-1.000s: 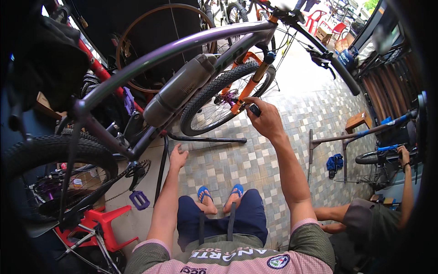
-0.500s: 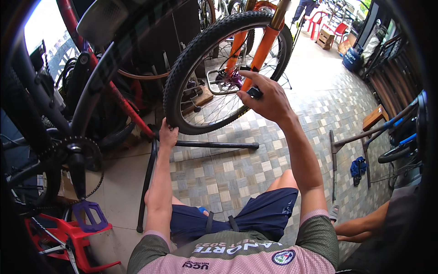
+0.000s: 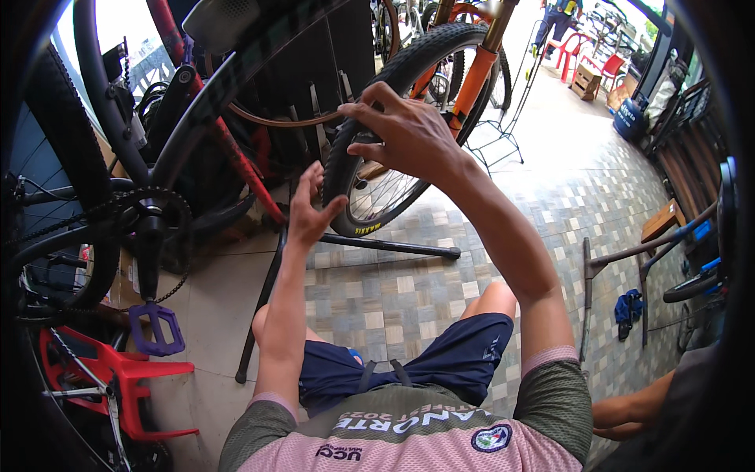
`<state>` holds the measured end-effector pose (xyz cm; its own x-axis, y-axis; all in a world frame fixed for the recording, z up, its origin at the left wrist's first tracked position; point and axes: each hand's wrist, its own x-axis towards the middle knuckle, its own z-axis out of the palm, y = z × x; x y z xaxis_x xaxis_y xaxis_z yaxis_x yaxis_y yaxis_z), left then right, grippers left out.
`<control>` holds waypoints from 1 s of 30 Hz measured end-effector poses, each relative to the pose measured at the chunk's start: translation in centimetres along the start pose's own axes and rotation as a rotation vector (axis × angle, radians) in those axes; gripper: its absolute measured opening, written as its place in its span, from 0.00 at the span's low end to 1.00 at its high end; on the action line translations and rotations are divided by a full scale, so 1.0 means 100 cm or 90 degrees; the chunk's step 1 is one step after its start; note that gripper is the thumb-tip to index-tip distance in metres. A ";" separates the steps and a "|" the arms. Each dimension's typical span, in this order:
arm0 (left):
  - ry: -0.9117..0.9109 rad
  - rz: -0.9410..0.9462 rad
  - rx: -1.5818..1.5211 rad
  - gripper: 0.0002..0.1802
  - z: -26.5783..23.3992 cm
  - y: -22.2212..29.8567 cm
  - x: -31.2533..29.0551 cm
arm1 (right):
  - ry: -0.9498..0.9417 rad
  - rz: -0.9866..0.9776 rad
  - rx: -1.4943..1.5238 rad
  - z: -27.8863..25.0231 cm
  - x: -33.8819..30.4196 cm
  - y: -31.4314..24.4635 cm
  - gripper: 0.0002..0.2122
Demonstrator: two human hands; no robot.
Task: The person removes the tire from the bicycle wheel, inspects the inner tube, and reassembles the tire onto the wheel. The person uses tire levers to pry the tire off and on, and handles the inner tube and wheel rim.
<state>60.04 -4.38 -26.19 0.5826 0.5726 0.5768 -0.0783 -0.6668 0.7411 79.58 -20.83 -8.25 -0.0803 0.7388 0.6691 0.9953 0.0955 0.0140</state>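
A bicycle's front wheel (image 3: 340, 171) with a black knobbly tyre stands before me, held in an orange suspension fork (image 3: 476, 77). My right hand (image 3: 413, 135) is over the tyre's near upper side, palm down, thumb and fingers spread. Its palm side is hidden, and I cannot tell whether it touches the rubber. Just left of the tyre is my left hand (image 3: 311, 208), raised with its fingers apart and nothing visible in it. The thumb points toward the tread. Behind my right hand, most of the wheel's hub is covered.
On the left, a grey bicycle frame (image 3: 174, 141) with a purple pedal (image 3: 157, 330) stands by a red post (image 3: 240, 161) and black stand leg (image 3: 393, 247). A red plastic chair (image 3: 130, 385) is lower left. Another person's arm (image 3: 633, 405) shows lower right. A blue gas cylinder (image 3: 629, 118) stands far right.
My left hand has let go of the tyre's lower edge and risen. My right hand moved left over the tyre; the small black thing by its fingers is out of sight. The wheel looks more edge-on.
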 end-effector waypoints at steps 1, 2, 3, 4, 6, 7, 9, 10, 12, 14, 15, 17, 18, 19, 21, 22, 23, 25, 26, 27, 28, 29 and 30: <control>-0.014 -0.040 0.018 0.54 0.006 -0.017 -0.019 | -0.002 -0.032 -0.012 0.005 0.003 0.002 0.27; -0.025 -0.079 0.034 0.53 0.013 -0.031 -0.037 | -0.054 -0.013 -0.029 -0.003 0.008 -0.004 0.25; -0.035 -0.115 0.051 0.52 0.019 -0.041 -0.045 | -0.074 -0.037 -0.043 -0.001 0.011 -0.001 0.25; -0.056 -0.119 0.033 0.50 0.025 -0.051 -0.048 | -0.094 -0.064 -0.054 0.004 0.016 0.004 0.25; -0.097 -0.132 0.002 0.45 0.032 -0.062 -0.055 | -0.127 -0.104 -0.070 0.006 0.023 0.003 0.24; -0.061 -0.138 -0.003 0.43 0.035 -0.059 -0.052 | -0.148 -0.104 -0.074 0.005 0.026 0.004 0.23; 0.009 -0.148 -0.013 0.38 0.040 -0.053 -0.045 | -0.187 -0.104 -0.082 0.003 0.035 0.004 0.23; 0.040 -0.106 0.010 0.36 0.043 -0.047 -0.038 | -0.204 -0.104 -0.098 0.003 0.039 0.008 0.24; 0.098 -0.022 0.040 0.35 0.049 -0.030 -0.017 | -0.236 -0.105 -0.124 0.004 0.047 0.018 0.25; 0.161 0.038 0.077 0.35 0.050 -0.012 0.010 | -0.268 -0.116 -0.182 -0.005 0.056 0.019 0.27; 0.158 0.029 0.109 0.36 0.049 -0.002 0.023 | -0.284 -0.121 -0.212 -0.010 0.061 0.020 0.27; 0.146 0.008 0.171 0.37 0.049 0.017 0.044 | -0.273 -0.128 -0.287 -0.012 0.068 0.028 0.31; 0.146 -0.005 0.186 0.38 0.049 0.024 0.052 | -0.274 -0.135 -0.327 -0.012 0.073 0.030 0.32; 0.143 -0.016 0.198 0.38 0.050 0.031 0.060 | -0.275 -0.140 -0.370 -0.014 0.078 0.033 0.32; 0.133 -0.038 0.197 0.38 0.051 0.045 0.069 | -0.305 -0.167 -0.396 -0.020 0.090 0.042 0.35; 0.128 -0.051 0.185 0.37 0.051 0.049 0.071 | -0.328 -0.182 -0.394 -0.024 0.094 0.045 0.34; 0.122 -0.065 0.173 0.36 0.052 0.053 0.073 | -0.351 -0.196 -0.392 -0.027 0.098 0.049 0.34; 0.150 -0.040 0.188 0.35 0.055 0.057 0.075 | -0.380 -0.202 -0.343 -0.027 0.099 0.057 0.33; 0.164 -0.027 0.196 0.34 0.057 0.059 0.075 | -0.394 -0.205 -0.318 -0.026 0.100 0.060 0.32; 0.182 -0.022 0.204 0.32 0.060 0.060 0.076 | -0.408 -0.177 -0.306 -0.025 0.102 0.063 0.31; 0.200 -0.020 0.213 0.30 0.062 0.060 0.075 | -0.424 -0.150 -0.292 -0.024 0.103 0.062 0.30; 0.217 -0.018 0.221 0.28 0.064 0.060 0.074 | -0.440 -0.123 -0.278 -0.024 0.103 0.060 0.29; 0.224 -0.025 0.225 0.27 0.064 0.059 0.075 | -0.426 -0.122 -0.278 -0.022 0.104 0.060 0.29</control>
<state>69.12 -7.08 -19.71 0.2660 0.6865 0.6767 0.2523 -0.7271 0.6385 84.84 -14.09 0.41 -0.1283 0.9908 0.0424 0.8809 0.0942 0.4639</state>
